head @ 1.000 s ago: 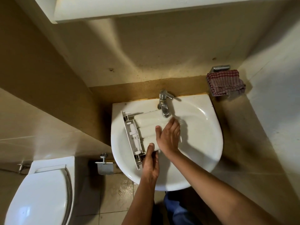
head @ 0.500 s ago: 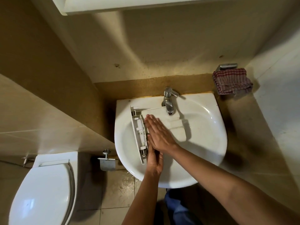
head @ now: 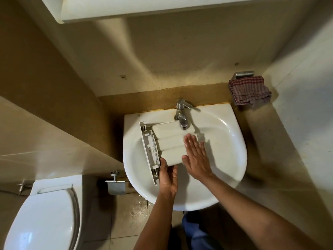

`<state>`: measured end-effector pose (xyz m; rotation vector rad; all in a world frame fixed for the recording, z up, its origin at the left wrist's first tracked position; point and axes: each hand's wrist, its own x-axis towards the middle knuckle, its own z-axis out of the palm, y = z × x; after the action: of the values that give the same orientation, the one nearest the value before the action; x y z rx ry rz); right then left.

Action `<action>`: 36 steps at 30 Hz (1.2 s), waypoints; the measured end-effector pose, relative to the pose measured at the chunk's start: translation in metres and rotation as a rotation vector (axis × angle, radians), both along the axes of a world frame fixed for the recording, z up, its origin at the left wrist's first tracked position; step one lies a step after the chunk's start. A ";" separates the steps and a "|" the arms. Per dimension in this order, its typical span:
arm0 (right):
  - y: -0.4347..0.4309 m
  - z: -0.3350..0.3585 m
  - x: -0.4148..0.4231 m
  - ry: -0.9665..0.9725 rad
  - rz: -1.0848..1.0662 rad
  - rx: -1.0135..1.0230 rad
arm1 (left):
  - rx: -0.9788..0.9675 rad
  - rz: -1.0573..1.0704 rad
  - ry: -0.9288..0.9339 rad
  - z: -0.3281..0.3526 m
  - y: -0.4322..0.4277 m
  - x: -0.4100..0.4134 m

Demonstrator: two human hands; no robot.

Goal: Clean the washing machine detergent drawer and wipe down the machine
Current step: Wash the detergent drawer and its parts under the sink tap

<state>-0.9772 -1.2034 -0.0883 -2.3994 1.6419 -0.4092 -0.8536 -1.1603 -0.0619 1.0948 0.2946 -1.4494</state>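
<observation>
The white detergent drawer (head: pixel 167 141) lies upside down in the white sink (head: pixel 227 147), its front panel toward the left and its far corner under the chrome tap (head: pixel 182 116). My left hand (head: pixel 167 179) grips the drawer's near edge beside the front panel, thumb on top. My right hand (head: pixel 196 156) lies flat on the drawer's ribbed underside, wet fingers straight and pointing toward the tap. Whether water runs from the tap I cannot tell.
A red checked cloth (head: pixel 249 91) hangs on a metal holder on the wall right of the sink. A toilet (head: pixel 45 217) with its lid down stands at lower left, a metal paper holder (head: pixel 116 186) beside it. The floor under the sink is wet.
My right hand has slid across the drawer's underside from its left end, near the front panel, back to the right end. My left hand keeps its grip on the near edge.
</observation>
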 end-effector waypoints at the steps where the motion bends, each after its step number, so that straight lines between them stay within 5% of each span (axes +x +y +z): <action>1: 0.000 0.003 0.015 -0.017 -0.069 0.024 | -0.012 -0.022 0.000 -0.001 0.001 0.000; 4: -0.001 0.006 0.039 0.021 -0.082 0.022 | -0.006 -0.098 -0.021 0.000 0.002 0.002; 12: -0.045 0.011 0.016 0.203 0.359 -0.093 | -0.016 -0.094 -0.021 -0.005 0.003 0.004; 24: -0.042 0.039 0.085 0.071 0.004 0.041 | 0.007 -0.132 -0.060 0.000 0.002 0.007; 32: -0.017 0.006 0.022 0.206 0.548 -0.186 | 0.013 -0.123 -0.063 0.008 0.003 0.003; 36: -0.002 -0.005 -0.040 0.149 0.352 -0.124 | 0.036 -0.054 -0.050 0.007 -0.002 0.006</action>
<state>-1.0172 -1.2056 -0.0936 -2.8007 1.2372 -0.2834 -0.8474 -1.1625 -0.0545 1.1746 0.2580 -1.4672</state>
